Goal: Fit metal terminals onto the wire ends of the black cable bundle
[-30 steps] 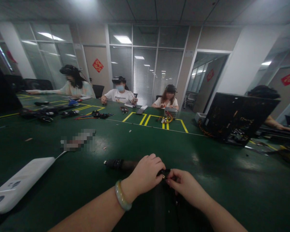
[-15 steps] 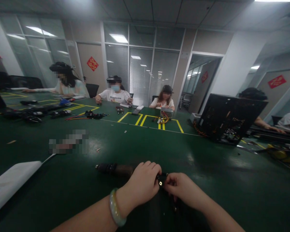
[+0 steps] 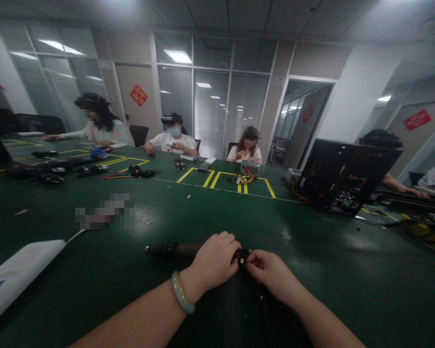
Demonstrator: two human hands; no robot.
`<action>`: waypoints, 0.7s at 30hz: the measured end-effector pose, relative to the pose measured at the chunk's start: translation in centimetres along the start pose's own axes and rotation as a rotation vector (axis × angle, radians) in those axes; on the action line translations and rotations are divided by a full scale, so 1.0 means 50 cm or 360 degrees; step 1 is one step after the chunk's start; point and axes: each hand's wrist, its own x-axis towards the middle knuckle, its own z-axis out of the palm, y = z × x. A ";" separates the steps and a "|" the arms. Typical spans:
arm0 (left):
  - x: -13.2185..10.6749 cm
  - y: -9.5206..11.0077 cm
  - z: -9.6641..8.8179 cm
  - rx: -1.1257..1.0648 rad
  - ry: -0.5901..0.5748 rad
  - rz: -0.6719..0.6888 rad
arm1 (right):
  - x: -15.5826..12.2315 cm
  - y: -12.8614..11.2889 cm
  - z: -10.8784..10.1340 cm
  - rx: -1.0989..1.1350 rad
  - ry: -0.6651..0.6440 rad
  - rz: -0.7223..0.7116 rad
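— What are the fingers doing?
— On the left hand [image 3: 215, 258] they lie close together, curled down over the right part of the tool [image 3: 187, 250]. The right hand [image 3: 273, 273] pinches the edge of a small black piece [image 3: 244, 254]; I can't tell whether that joins the tool.
— And the tool?
— Near, its tip pointing left, on or just above the table [image 3: 329, 251].
— What's the surface like?
— Dark green, shiny in patches. A white case [image 3: 25, 270] sits near left, a cable [image 3: 74, 236] running from it to a blurred thing [image 3: 105, 212]. Past the tool lies a scrap [image 3: 148, 224].
— Farther off?
— Beyond a thin pale line [image 3: 188, 185], yellow tape [image 3: 214, 180] marks out boxes. Dark gear [image 3: 54, 167] is heaped far left; coloured wires [image 3: 247, 179] lie by a metal box [image 3: 251, 167] far off, and a black case [image 3: 350, 174] stands at right.
— Who's there?
— Three people [image 3: 174, 141] along the far side; another person [image 3: 397, 182] is partly behind the black case.
— The room?
— Glass panels [image 3: 212, 116] with blinds, a door [image 3: 128, 79] with a red sign [image 3: 138, 95] to their left, an open doorway [image 3: 293, 113] and a white pillar [image 3: 362, 87] to their right.
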 end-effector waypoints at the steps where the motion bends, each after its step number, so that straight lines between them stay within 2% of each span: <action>1: 0.001 -0.001 0.000 0.0006 0.0001 0.0010 | 0.001 0.000 -0.001 -0.0020 0.0027 -0.0008; 9: -0.001 -0.011 -0.001 -0.0017 0.0008 0.0074 | -0.004 -0.002 -0.001 -0.0031 0.0068 -0.0022; 14: -0.005 -0.006 0.002 -0.0082 0.0069 0.0051 | -0.005 -0.013 0.005 0.0020 0.0164 -0.0014; 21: -0.006 0.000 0.012 -0.0083 0.0037 0.0057 | -0.001 -0.022 0.006 0.0105 0.0211 -0.0016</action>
